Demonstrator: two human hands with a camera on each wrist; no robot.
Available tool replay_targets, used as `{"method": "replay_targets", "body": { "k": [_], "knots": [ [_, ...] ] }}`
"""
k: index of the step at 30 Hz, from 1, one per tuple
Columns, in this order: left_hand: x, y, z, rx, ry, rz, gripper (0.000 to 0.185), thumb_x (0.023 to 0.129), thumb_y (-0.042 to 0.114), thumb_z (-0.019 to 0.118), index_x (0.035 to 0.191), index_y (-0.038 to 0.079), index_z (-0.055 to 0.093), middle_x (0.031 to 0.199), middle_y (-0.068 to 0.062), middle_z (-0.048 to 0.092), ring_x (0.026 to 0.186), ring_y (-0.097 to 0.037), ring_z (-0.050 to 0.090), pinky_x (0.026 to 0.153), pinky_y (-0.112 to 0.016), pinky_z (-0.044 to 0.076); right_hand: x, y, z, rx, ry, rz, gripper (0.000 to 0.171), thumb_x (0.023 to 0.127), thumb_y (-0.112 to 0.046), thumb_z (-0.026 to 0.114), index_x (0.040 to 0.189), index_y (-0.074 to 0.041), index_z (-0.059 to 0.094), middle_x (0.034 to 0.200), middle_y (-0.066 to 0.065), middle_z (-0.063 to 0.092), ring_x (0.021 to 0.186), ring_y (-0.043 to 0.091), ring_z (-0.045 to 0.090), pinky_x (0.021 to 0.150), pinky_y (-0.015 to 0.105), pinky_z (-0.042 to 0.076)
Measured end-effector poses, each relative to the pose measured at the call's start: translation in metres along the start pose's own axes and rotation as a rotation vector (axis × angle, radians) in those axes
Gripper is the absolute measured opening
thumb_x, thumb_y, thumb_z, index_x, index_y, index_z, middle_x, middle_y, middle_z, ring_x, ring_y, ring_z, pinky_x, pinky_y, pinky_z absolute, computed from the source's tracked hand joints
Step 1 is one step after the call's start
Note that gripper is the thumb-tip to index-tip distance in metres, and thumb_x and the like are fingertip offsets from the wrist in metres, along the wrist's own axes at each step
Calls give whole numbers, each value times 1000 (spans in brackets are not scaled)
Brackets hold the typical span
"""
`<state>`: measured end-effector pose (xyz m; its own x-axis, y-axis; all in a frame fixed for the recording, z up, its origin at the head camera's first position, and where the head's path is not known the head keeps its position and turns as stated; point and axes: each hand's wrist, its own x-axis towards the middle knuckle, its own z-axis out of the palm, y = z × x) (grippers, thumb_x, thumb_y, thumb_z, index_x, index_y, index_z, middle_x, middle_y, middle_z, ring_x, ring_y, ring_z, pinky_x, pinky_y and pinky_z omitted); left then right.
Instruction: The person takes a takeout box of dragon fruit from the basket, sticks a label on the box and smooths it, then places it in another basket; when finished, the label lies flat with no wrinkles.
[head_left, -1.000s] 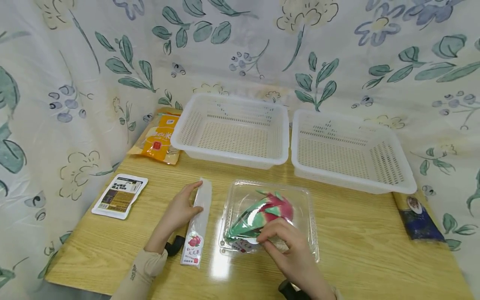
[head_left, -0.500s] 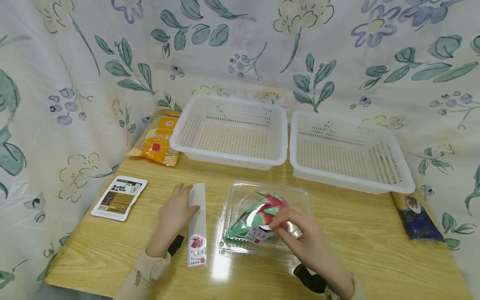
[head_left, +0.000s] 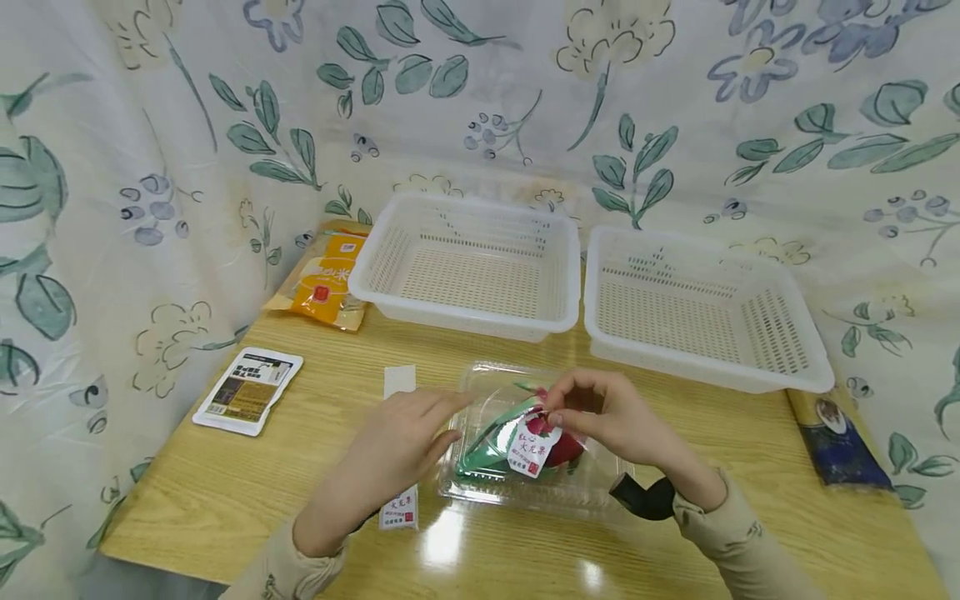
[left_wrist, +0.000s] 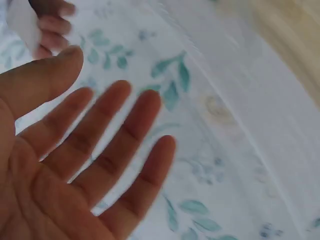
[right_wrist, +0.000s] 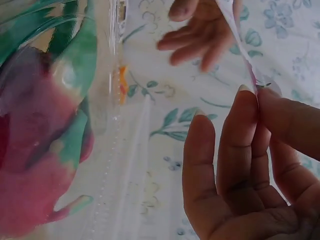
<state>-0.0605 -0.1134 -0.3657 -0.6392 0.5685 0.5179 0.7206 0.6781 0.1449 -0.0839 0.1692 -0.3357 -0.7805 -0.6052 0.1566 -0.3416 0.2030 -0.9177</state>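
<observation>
A clear plastic clamshell box (head_left: 592,487) lies on the wooden table (head_left: 225,492) with a red and green dragon fruit (head_left: 487,446) inside. Just above the box, my right hand (head_left: 558,410) pinches a white printed label (head_left: 531,450) between thumb and fingertips. In the right wrist view the label (right_wrist: 245,55) runs up from the pinching fingertips (right_wrist: 247,100), with the fruit (right_wrist: 40,150) at the left. My left hand (head_left: 442,421) hovers with straight fingers at the box's left edge and holds nothing; its palm (left_wrist: 55,170) shows spread. A long white label strip (head_left: 399,379) lies on the table, partly hidden under it.
Two white slotted baskets (head_left: 465,312) (head_left: 705,367) stand side by side at the back. An orange packet (head_left: 326,287) and a white carded packet (head_left: 247,402) lie at the left, a dark blue packet (head_left: 836,442) at the right edge. Floral cloth (head_left: 150,167) surrounds the table.
My left hand left the strip on the table and moved right toward the box. My right hand rose from the box's front, lifting the white label above the fruit.
</observation>
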Motion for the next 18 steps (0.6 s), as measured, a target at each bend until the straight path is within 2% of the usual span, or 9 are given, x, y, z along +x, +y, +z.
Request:
{"method": "replay_targets", "body": {
  "k": [3,5,8,10,12,14,18],
  "knots": [
    [14,13,4,74,95,203,49,78,10,74,125,13,62,115,-3,69,102,-18,67,84,-32,55,7,5,-6,65,-58,83,7,89,2,63,95,5,62,91,4,66,82,5,65,72,26,56],
    [24,19,9,159,135,321,47,81,8,70,126,16,61,119,-2,67,106,-17,65,88,-30,54,10,9,-10,88,-78,129,8,90,1,63,96,4,62,95,2,65,84,6,64,76,26,56],
    [35,24,18,245,128,453,42,82,10,68,123,21,63,121,-1,65,109,-17,61,93,-30,51,12,16,-14,84,-113,194,9,91,-2,63,99,2,62,99,6,64,85,8,63,78,26,55],
    [40,27,24,313,123,525,35,84,14,67,118,23,65,117,2,67,108,-16,62,95,-29,50,13,20,-16,45,-142,219,11,92,-3,62,101,2,62,100,9,64,85,8,63,77,27,55],
    [44,28,30,349,111,564,29,85,16,67,113,25,67,113,5,68,105,-13,62,93,-28,50,16,24,-17,-3,-165,233,12,92,-4,62,102,2,62,99,10,64,85,9,63,77,27,54],
    [47,30,34,376,100,568,24,87,20,66,110,26,67,110,7,69,104,-13,63,91,-27,50,19,27,-18,-53,-175,239,11,92,-4,62,102,1,62,97,10,65,84,10,62,76,26,54],
    [51,30,41,360,62,506,19,86,24,69,105,25,67,107,8,70,102,-13,63,89,-27,50,26,31,-17,-180,-161,230,10,90,-1,62,99,-2,64,91,8,66,80,11,60,73,23,53]
  ]
}}
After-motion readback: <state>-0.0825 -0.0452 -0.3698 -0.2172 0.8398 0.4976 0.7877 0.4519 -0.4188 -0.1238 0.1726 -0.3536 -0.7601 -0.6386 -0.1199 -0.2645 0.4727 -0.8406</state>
